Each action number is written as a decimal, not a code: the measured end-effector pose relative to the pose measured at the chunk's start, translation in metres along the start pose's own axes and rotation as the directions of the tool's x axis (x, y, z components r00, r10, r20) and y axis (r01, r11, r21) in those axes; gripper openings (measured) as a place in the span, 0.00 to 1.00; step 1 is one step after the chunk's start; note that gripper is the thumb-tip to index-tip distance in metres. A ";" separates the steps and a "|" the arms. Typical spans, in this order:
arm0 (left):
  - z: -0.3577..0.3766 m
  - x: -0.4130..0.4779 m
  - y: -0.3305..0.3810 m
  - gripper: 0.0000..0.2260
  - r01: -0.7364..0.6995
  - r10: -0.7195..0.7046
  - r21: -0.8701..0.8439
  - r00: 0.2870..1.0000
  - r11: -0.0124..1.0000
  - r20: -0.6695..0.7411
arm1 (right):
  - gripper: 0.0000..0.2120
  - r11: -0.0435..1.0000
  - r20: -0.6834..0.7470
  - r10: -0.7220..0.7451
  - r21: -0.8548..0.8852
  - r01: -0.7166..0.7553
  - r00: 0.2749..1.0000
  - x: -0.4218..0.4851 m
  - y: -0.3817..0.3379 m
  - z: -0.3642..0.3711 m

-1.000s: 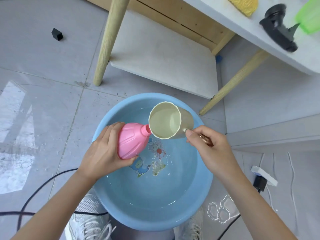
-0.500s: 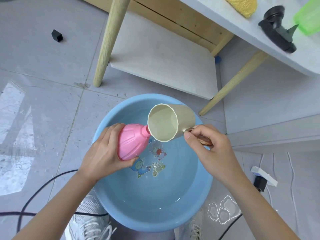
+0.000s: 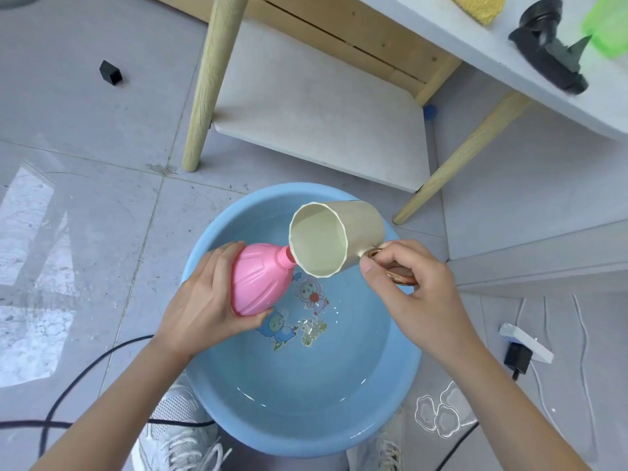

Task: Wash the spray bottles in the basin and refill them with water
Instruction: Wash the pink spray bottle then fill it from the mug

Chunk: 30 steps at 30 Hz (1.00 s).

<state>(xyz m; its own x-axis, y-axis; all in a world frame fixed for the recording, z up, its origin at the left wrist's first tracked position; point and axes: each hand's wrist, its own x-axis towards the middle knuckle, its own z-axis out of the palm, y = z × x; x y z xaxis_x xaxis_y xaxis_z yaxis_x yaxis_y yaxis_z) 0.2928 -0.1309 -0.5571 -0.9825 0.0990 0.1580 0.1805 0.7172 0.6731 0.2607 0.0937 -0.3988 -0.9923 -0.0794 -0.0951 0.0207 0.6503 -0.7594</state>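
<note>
A blue basin with water and cartoon prints stands on the floor between my feet. Over it my left hand grips a pink spray bottle without its head, tilted with its neck up and to the right. My right hand holds a cream cup by its copper handle. The cup is tipped far over, its rim touching the bottle's neck. On the table at the top right lie a black spray head and part of a green bottle.
A white table with wooden legs and a low shelf stands behind the basin. A yellow sponge lies on it. Black cables cross the floor at the left; a white power strip and plug lie at the right. A small black block sits far left.
My right hand has tipped the cup further over against the bottle's neck. The pink bottle and my left hand have stayed almost in place.
</note>
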 end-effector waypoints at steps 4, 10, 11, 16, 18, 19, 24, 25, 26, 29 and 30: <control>-0.002 0.000 0.002 0.45 0.001 -0.001 0.034 1.000 0.999 0.003 | 0.09 1.000 -0.007 -0.021 -0.004 0.021 1.000 -0.001 0.002 0.001; -0.001 0.002 0.002 0.42 -0.019 0.019 0.019 1.000 1.000 0.000 | 0.08 0.999 -0.016 -0.038 -0.016 0.038 0.999 -0.001 0.003 0.002; -0.001 0.004 0.002 0.42 -0.024 0.024 0.022 1.000 0.999 -0.001 | 0.08 0.999 -0.018 -0.043 -0.021 0.043 0.999 0.000 0.004 0.001; 0.000 0.000 0.000 0.42 -0.032 0.032 0.029 0.999 0.999 -0.003 | 0.10 0.999 -0.021 -0.046 -0.027 0.046 0.999 -0.002 0.007 0.003; -0.001 0.000 0.001 0.41 -0.044 0.044 0.026 0.999 0.999 -0.008 | 0.11 0.998 -0.026 -0.057 -0.028 0.056 0.998 -0.003 0.007 0.003; -0.001 0.001 0.001 0.41 -0.047 0.047 0.022 0.999 0.999 -0.009 | 0.12 0.998 -0.028 -0.057 -0.027 0.056 0.998 -0.003 0.007 0.002; 0.000 0.001 0.001 0.41 -0.037 0.037 0.035 0.999 0.999 0.002 | 0.12 0.998 -0.031 -0.057 -0.032 0.056 0.998 -0.005 0.008 0.003; 0.000 0.001 0.001 0.41 -0.038 0.038 0.037 0.999 0.999 0.002 | 0.12 0.998 -0.030 -0.057 -0.033 0.056 0.998 -0.005 0.008 0.003; 0.000 0.001 0.000 0.41 -0.038 0.038 0.038 0.999 0.999 0.001 | 0.12 0.998 -0.029 -0.055 -0.033 0.054 0.998 -0.005 0.008 0.003; 0.001 0.001 0.000 0.41 -0.040 0.040 0.043 0.999 0.998 -0.003 | 0.12 0.997 -0.031 -0.061 -0.045 0.060 0.998 -0.004 0.008 0.003; 0.001 0.000 0.000 0.41 -0.044 0.044 0.050 0.999 0.998 -0.002 | 0.12 0.997 -0.029 -0.064 -0.049 0.063 0.998 -0.005 0.008 0.003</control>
<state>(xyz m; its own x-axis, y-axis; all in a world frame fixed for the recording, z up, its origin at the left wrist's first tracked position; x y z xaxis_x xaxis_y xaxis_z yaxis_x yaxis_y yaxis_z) 0.2926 -0.1299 -0.5581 -0.9734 0.1291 0.1891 0.2209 0.7459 0.6283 0.2657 0.0970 -0.4058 -0.9947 -0.0994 -0.0276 -0.0477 0.6804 -0.7313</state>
